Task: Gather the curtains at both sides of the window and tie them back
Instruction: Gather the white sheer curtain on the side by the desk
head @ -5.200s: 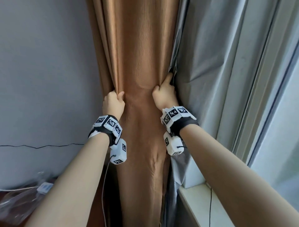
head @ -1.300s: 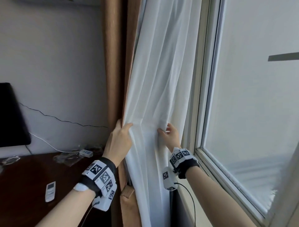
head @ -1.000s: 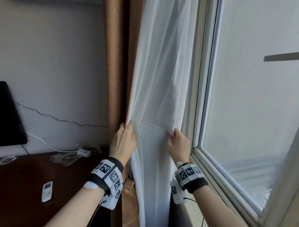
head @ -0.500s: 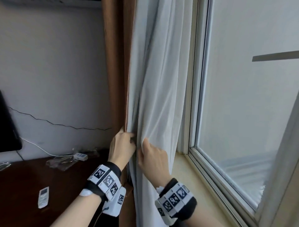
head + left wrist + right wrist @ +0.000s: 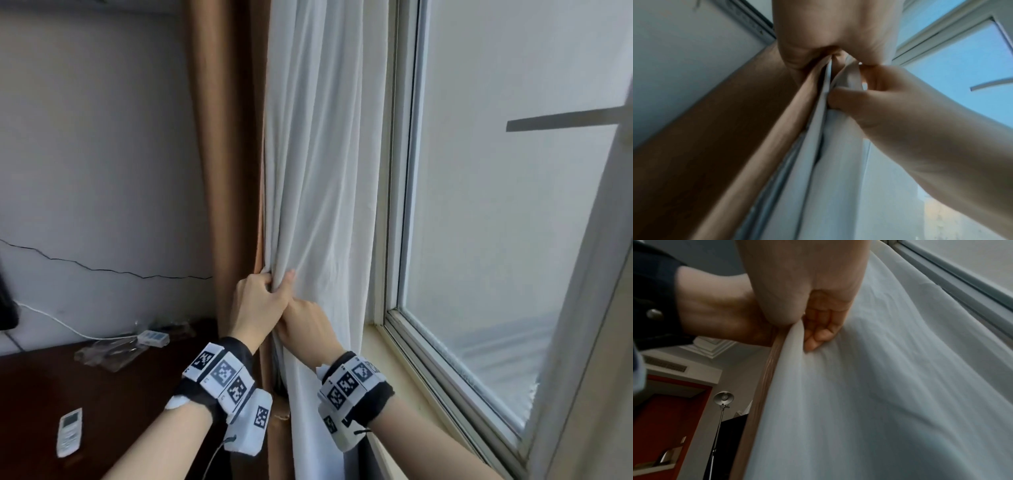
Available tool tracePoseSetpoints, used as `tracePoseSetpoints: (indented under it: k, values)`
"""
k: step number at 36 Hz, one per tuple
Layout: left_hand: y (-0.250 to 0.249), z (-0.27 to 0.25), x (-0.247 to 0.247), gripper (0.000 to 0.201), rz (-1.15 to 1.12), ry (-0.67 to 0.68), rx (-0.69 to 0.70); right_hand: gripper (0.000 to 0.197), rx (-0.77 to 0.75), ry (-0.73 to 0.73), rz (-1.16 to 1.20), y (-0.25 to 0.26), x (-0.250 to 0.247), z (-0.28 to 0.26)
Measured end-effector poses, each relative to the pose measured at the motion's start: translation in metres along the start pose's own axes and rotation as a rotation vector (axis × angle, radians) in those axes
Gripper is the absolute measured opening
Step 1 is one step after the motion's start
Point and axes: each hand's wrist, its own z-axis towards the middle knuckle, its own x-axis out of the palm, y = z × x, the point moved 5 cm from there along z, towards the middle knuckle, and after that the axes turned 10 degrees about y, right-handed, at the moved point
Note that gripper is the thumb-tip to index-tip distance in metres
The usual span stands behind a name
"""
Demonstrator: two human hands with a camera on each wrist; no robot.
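Observation:
A white sheer curtain [image 5: 318, 171] hangs beside a brown curtain [image 5: 222, 171] at the left side of the window. My left hand [image 5: 263, 298] grips the gathered white folds at the brown curtain's edge. My right hand [image 5: 305, 325] sits just below and to the right, touching the left hand, its fingers curled into the same white folds. In the left wrist view the right hand [image 5: 869, 100] pinches the white curtain [image 5: 828, 162] next to the brown curtain [image 5: 756, 129]. In the right wrist view the fingers [image 5: 822, 331] press into the white curtain [image 5: 879, 386].
The window frame [image 5: 394, 240] and sill [image 5: 387, 363] lie close on the right. A dark wooden desk [image 5: 113, 387] on the left bears a remote control [image 5: 70, 431] and a plastic bag with a white adapter [image 5: 152, 337]. A floor lamp [image 5: 723, 398] stands behind.
My right hand has moved left from the sheer curtain's window-side edge to meet the left hand, bunching the white folds together. Earlier both hands held the brown curtain.

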Motion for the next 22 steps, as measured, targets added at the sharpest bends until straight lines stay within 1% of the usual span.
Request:
tracePoseSetpoints:
  k: [2, 6, 8, 11, 13, 14, 16, 18, 19, 20, 21, 22]
  values:
    - [-0.001, 0.002, 0.001, 0.033, 0.034, -0.043, -0.014, 0.017, -0.025, -0.004, 0.009, -0.003, 0.001, 0.001]
    - [-0.001, 0.007, 0.005, 0.038, 0.099, -0.034, -0.011, 0.033, -0.070, 0.015, -0.001, -0.013, -0.003, 0.000]
    - [0.000, 0.012, 0.005, 0.040, 0.132, -0.010, 0.004, 0.032, -0.097, 0.044, 0.020, -0.017, -0.006, -0.002]
    - [0.006, 0.018, 0.003, 0.039, 0.166, 0.018, 0.014, 0.019, -0.085, 0.091, 0.126, -0.030, -0.006, -0.007]
    - [0.006, 0.020, 0.001, 0.035, 0.212, 0.014, 0.049, 0.017, -0.003, 0.042, 0.236, -0.047, -0.006, -0.011]
    - [0.005, 0.021, 0.002, 0.033, 0.234, 0.009, 0.075, 0.015, 0.050, -0.021, 0.296, -0.056, -0.009, -0.012]
    - [0.003, 0.021, 0.004, 0.030, 0.256, 0.017, 0.111, 0.013, 0.159, -0.204, 0.385, -0.075, -0.015, -0.017]
    - [0.003, 0.022, 0.005, 0.028, 0.264, 0.035, 0.119, 0.006, 0.312, -0.391, 0.437, -0.095, -0.022, -0.022]
    - [0.003, 0.022, 0.006, 0.028, 0.268, 0.048, 0.114, 0.008, 0.394, -0.455, 0.453, -0.104, -0.024, -0.024]
    - [0.004, 0.022, 0.007, 0.027, 0.272, 0.058, 0.117, 0.018, 0.466, -0.477, 0.478, -0.113, -0.025, -0.024]
    - [0.003, 0.021, 0.008, 0.027, 0.275, 0.067, 0.122, 0.033, 0.523, -0.450, 0.512, -0.120, -0.023, -0.022]
    - [0.003, 0.021, 0.008, 0.027, 0.278, 0.071, 0.129, 0.049, 0.565, -0.377, 0.546, -0.126, -0.018, -0.018]
